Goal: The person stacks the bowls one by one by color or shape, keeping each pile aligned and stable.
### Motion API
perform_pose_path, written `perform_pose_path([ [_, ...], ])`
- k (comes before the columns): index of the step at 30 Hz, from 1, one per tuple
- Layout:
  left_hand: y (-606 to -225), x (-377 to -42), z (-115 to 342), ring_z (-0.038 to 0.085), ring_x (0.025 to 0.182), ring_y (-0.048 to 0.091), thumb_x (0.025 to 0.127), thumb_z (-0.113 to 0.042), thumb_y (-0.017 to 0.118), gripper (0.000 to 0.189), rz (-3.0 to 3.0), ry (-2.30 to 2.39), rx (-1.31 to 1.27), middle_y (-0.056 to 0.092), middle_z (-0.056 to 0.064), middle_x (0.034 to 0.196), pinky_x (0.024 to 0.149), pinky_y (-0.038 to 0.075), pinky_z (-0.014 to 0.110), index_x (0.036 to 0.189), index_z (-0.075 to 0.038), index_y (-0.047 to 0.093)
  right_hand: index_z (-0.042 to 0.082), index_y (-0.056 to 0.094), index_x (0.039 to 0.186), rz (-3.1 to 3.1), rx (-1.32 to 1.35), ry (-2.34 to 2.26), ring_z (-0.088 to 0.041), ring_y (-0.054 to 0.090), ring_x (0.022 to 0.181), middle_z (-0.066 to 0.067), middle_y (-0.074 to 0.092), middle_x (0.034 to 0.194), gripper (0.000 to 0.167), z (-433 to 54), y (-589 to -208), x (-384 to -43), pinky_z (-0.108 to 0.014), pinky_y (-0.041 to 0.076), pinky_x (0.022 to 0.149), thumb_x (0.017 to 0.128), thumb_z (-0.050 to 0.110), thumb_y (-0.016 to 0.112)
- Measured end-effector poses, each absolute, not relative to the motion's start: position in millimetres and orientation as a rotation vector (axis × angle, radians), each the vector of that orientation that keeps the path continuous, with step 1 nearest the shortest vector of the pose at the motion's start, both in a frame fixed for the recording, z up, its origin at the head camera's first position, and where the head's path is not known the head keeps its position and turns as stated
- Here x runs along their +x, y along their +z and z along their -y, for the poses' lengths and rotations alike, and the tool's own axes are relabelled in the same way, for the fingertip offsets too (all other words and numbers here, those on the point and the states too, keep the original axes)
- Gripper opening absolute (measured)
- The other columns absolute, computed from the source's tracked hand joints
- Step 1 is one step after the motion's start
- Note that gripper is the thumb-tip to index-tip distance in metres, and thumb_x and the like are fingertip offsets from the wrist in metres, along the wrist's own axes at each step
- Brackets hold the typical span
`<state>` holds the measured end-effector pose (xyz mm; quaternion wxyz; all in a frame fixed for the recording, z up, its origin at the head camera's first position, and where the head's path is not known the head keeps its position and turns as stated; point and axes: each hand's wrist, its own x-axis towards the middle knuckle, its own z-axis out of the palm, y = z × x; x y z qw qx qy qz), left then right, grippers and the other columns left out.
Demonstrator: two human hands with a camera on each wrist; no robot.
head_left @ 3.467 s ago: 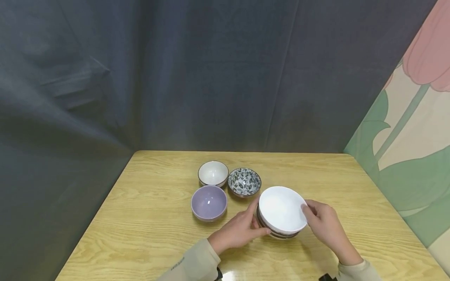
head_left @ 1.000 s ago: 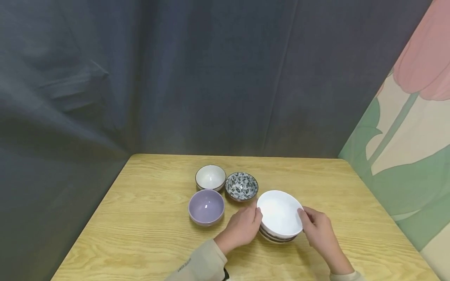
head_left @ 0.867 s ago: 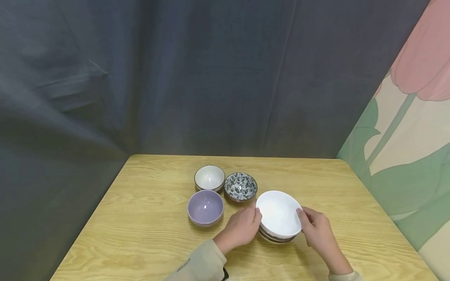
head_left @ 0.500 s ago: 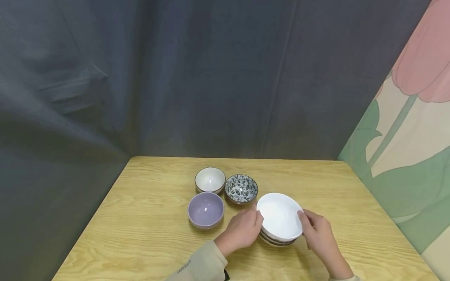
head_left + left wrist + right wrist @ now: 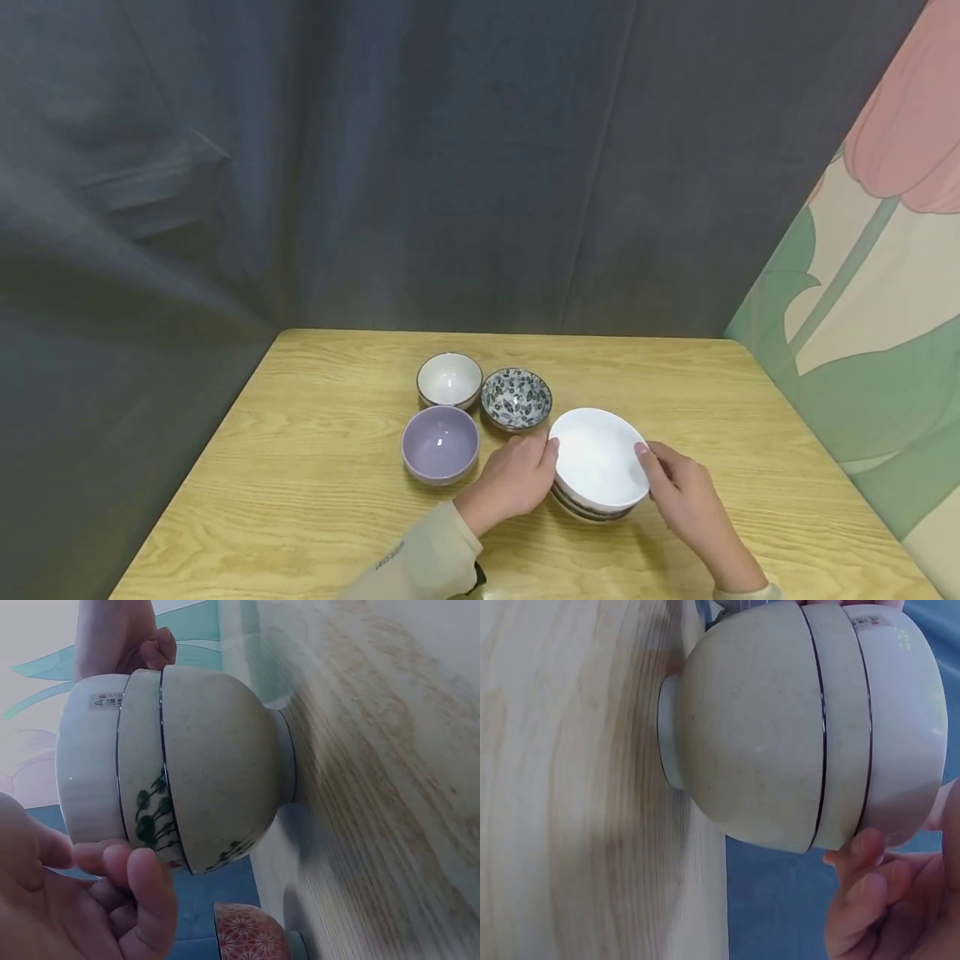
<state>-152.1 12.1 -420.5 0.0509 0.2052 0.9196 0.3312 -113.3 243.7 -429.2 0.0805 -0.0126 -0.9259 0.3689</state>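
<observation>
Head view: the left hand (image 5: 516, 477) and the right hand (image 5: 686, 496) pinch the rim of a white bowl (image 5: 600, 458) from opposite sides, thumbs at the edge. It sits nested in a middle bowl (image 5: 137, 750), which sits in a bottom bowl (image 5: 217, 772) standing upright on the wooden table (image 5: 300, 467). From the left wrist, a small dark label (image 5: 106, 700) shows on the outside of the white bowl, its characters too small to read; dark green leaves (image 5: 150, 825) decorate the middle bowl. Lettering (image 5: 389, 556) runs along the left sleeve (image 5: 431, 550), too blurred to make out. Beyond the left hand are a floral bowl (image 5: 516, 400), a purple bowl (image 5: 440, 446) and a dark-rimmed bowl (image 5: 450, 379), grouped closely, with a dark curtain (image 5: 450, 167) behind the table and a tulip mural (image 5: 862, 333) on the right.
</observation>
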Motion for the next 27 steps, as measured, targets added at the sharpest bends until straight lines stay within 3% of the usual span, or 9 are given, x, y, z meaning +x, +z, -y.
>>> perform_pose_path([
  [3, -423, -153, -12, 0.034, 0.116, 0.064, 0.109, -0.034, 0.029, 0.054, -2.778, 1.007, 0.606, 0.064, 0.019, 0.131, 0.095, 0.052, 0.049, 0.145, 0.002, 0.048, -0.002, 0.068, 0.116, 2.77, -0.024, 1.078, -0.009, 0.049, 0.056, -0.001, 0.057, 0.063, 0.044, -243, -430, -113, -0.026, 0.041, 0.048, 0.107, 0.034, 0.044],
  [9, -427, -153, -13, 0.033, 0.111, 0.066, 0.11, -0.034, 0.026, 0.057, -2.753, 1.022, 0.609, 0.066, 0.021, 0.126, 0.097, 0.052, 0.046, 0.144, 0.006, 0.047, 0.002, 0.07, 0.105, 2.78, -0.021, 1.06, -0.011, 0.045, 0.056, 0.002, 0.053, 0.062, 0.037, -241, -431, -113, -0.025, 0.039, 0.049, 0.107, 0.028, 0.044],
  [11, -427, -152, -12, 0.033, 0.113, 0.065, 0.11, -0.033, 0.027, 0.056, -2.735, 1.064, 0.614, 0.066, 0.022, 0.125, 0.099, 0.051, 0.046, 0.143, 0.007, 0.047, 0.001, 0.07, 0.108, 2.786, -0.016, 1.062, -0.011, 0.046, 0.057, 0.002, 0.053, 0.062, 0.038, -241, -431, -113, -0.025, 0.039, 0.05, 0.107, 0.027, 0.044],
  [18, -429, -152, -14, 0.033, 0.136, 0.047, 0.11, -0.034, 0.024, 0.059, -2.622, 1.234, 0.578, 0.047, 0.022, 0.149, 0.113, 0.038, 0.044, 0.15, 0.007, 0.036, -0.005, 0.068, 0.118, 2.795, 0.003, 1.058, -0.013, 0.056, 0.068, -0.003, 0.066, 0.074, 0.038, -243, -428, -115, -0.025, 0.046, 0.057, 0.106, 0.022, 0.045],
  [22, -431, -152, -14, 0.032, 0.138, 0.046, 0.11, -0.036, 0.025, 0.06, -2.611, 1.273, 0.561, 0.045, 0.021, 0.15, 0.113, 0.038, 0.044, 0.15, 0.006, 0.036, -0.008, 0.067, 0.119, 2.792, 0.02, 1.045, -0.018, 0.061, 0.079, -0.01, 0.073, 0.09, 0.037, -244, -427, -117, -0.026, 0.05, 0.062, 0.104, 0.019, 0.046],
  [27, -432, -151, -14, 0.032, 0.138, 0.045, 0.11, -0.037, 0.024, 0.061, -2.597, 1.291, 0.545, 0.046, 0.022, 0.15, 0.113, 0.038, 0.044, 0.15, 0.006, 0.037, -0.008, 0.068, 0.119, 2.808, 0.017, 1.042, -0.018, 0.063, 0.08, -0.014, 0.074, 0.094, 0.036, -244, -426, -117, -0.026, 0.051, 0.062, 0.104, 0.017, 0.046],
])
